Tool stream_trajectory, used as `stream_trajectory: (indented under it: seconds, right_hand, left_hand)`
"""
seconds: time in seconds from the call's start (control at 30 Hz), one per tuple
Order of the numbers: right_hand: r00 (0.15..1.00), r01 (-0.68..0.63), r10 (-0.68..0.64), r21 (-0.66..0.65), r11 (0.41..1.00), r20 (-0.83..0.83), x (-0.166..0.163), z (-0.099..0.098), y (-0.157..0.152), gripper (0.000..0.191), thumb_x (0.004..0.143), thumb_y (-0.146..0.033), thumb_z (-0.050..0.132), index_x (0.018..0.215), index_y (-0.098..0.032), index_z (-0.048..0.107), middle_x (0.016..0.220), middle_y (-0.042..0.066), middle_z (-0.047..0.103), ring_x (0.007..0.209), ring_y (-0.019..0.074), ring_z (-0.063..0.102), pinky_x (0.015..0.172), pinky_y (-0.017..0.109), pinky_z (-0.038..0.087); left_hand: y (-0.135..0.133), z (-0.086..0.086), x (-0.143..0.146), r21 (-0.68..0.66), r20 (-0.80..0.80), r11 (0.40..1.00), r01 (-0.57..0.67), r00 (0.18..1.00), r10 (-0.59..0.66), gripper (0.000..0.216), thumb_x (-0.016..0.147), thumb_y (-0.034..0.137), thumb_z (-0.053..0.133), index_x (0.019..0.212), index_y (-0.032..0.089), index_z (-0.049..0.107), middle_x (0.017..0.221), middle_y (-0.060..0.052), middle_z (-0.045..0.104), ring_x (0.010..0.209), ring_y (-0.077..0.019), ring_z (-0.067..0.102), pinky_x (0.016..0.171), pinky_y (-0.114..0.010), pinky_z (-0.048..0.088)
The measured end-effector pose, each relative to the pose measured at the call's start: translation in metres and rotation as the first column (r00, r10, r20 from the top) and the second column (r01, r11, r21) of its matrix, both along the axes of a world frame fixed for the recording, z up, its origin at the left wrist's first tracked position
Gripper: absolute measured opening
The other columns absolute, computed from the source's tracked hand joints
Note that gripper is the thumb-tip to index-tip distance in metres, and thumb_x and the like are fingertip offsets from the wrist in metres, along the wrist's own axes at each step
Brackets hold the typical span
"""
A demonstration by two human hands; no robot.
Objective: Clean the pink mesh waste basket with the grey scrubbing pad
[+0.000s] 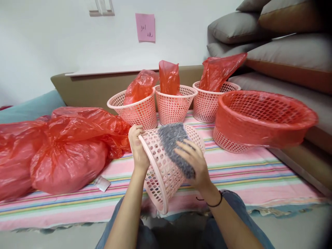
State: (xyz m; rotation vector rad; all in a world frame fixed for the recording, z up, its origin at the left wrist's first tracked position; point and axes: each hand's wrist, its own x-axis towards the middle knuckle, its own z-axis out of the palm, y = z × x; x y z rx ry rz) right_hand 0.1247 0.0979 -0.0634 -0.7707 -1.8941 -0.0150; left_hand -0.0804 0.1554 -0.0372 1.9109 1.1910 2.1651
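Note:
A pink perforated plastic basket (166, 176) lies tilted on its side in front of me, its rim toward the lower left. My left hand (138, 147) grips that rim at the upper left, fingers wrapped over it. Against the basket's outer wall my right hand (194, 160) presses a grey fuzzy cloth (172, 141), with its fingers spread over the fabric. The thumb of this hand is partly hidden. Behind stand three pink baskets: a left one (144, 114), a middle one (173, 107) and a right one (204, 105), each with a red plastic bag bunched inside.
At right stands a basket (230, 143) lined with a red bag (259, 135) folded over its rim. Stuffed red bags (70, 162) lie at left beside a small white tag (102, 183). Grey cushions (287, 58) are stacked at right. A striped cloth (233, 176) covers the surface.

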Motion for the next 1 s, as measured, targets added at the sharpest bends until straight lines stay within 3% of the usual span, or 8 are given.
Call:
stream_trajectory:
  seconds: [0.13, 0.27, 0.4, 0.5, 0.63, 0.77, 0.87, 1.0]
  right_hand:
    - [0.944, 0.289, -0.302, -0.106, 0.951, -0.135, 0.024, -0.012, 0.028, 0.041, 0.091, -0.033, 0.056, 0.131, -0.024, 0.060, 0.136, 0.008, 0.061, 0.129, 0.0284, 0.049, 0.112, 0.055, 0.038]
    - [0.920, 0.352, -0.370, -0.141, 0.925, -0.132, 0.027, -0.014, 0.027, 0.041, 0.091, -0.035, 0.056, 0.131, -0.023, 0.060, 0.136, 0.009, 0.060, 0.129, 0.0292, 0.048, 0.111, 0.057, 0.038]
    - [0.994, 0.111, -0.110, -0.050, 0.993, 0.007, 0.008, -0.002, -0.002, 0.047, 0.092, -0.039, 0.052, 0.136, -0.024, 0.055, 0.144, 0.008, 0.054, 0.136, 0.0330, 0.040, 0.112, 0.059, 0.035]
    - [0.988, -0.120, 0.119, 0.006, 0.993, 0.098, -0.009, 0.008, -0.022, 0.048, 0.095, -0.042, 0.043, 0.139, -0.026, 0.052, 0.146, 0.006, 0.051, 0.139, 0.0340, 0.036, 0.112, 0.059, 0.034]
    - [0.977, -0.177, 0.173, 0.023, 0.984, 0.123, -0.009, 0.010, -0.018, 0.049, 0.097, -0.046, 0.037, 0.140, -0.027, 0.050, 0.146, 0.006, 0.052, 0.139, 0.0323, 0.038, 0.112, 0.057, 0.036]
    - [0.996, 0.089, -0.091, -0.070, 0.994, -0.026, 0.015, -0.005, 0.019, 0.047, 0.094, -0.044, 0.046, 0.136, -0.024, 0.055, 0.143, 0.007, 0.055, 0.136, 0.0301, 0.043, 0.114, 0.056, 0.035]
    - [0.918, 0.323, -0.349, -0.158, 0.933, -0.188, 0.031, -0.019, 0.043, 0.041, 0.093, -0.039, 0.052, 0.129, -0.021, 0.061, 0.135, 0.010, 0.061, 0.127, 0.0290, 0.050, 0.111, 0.056, 0.038]
    - [0.908, 0.342, -0.369, -0.155, 0.927, -0.201, 0.025, -0.021, 0.037, 0.041, 0.092, -0.038, 0.054, 0.128, -0.022, 0.062, 0.135, 0.010, 0.061, 0.128, 0.0301, 0.049, 0.111, 0.057, 0.037]
  left_hand:
    - [-0.002, 0.002, 0.003, 0.007, -0.013, 1.000, -0.008, 1.000, 0.008, 0.025, 0.099, 0.032, 0.028, 0.099, 0.026, 0.053, 0.111, -0.003, 0.055, 0.117, -0.0196, 0.050, 0.111, -0.038, 0.034]
    - [-0.003, 0.001, 0.004, 0.048, -0.025, 0.999, -0.008, 1.000, 0.009, 0.025, 0.099, 0.029, 0.028, 0.101, 0.026, 0.053, 0.111, -0.003, 0.055, 0.117, -0.0194, 0.049, 0.111, -0.038, 0.032]
    - [0.001, -0.001, -0.001, 0.041, -0.030, 0.999, -0.008, 1.000, 0.009, 0.025, 0.099, 0.026, 0.028, 0.104, 0.025, 0.052, 0.115, -0.004, 0.054, 0.117, -0.0185, 0.049, 0.110, -0.037, 0.033]
    - [0.005, -0.002, -0.005, 0.046, -0.037, 0.999, -0.004, 0.999, 0.006, 0.026, 0.100, 0.026, 0.027, 0.104, 0.025, 0.053, 0.115, -0.004, 0.054, 0.119, -0.0181, 0.049, 0.111, -0.036, 0.032]
    - [0.008, -0.003, -0.008, 0.024, -0.062, 0.999, -0.020, 0.998, 0.022, 0.023, 0.100, 0.030, 0.030, 0.105, 0.024, 0.052, 0.114, -0.004, 0.054, 0.117, -0.0183, 0.049, 0.111, -0.037, 0.033]
    - [0.007, -0.001, -0.006, 0.010, -0.043, 1.000, -0.004, 0.999, 0.004, 0.028, 0.101, 0.034, 0.027, 0.104, 0.024, 0.053, 0.116, -0.005, 0.054, 0.118, -0.0189, 0.049, 0.110, -0.037, 0.033]
    - [0.005, -0.001, -0.005, 0.024, -0.035, 0.999, 0.022, 0.999, -0.021, 0.030, 0.101, 0.036, 0.026, 0.101, 0.024, 0.054, 0.114, -0.004, 0.054, 0.117, -0.0192, 0.049, 0.110, -0.037, 0.033]
    - [0.006, -0.001, -0.006, 0.025, -0.022, 0.999, 0.026, 0.999, -0.026, 0.031, 0.101, 0.037, 0.026, 0.103, 0.024, 0.054, 0.115, -0.005, 0.054, 0.119, -0.0201, 0.048, 0.110, -0.038, 0.032]
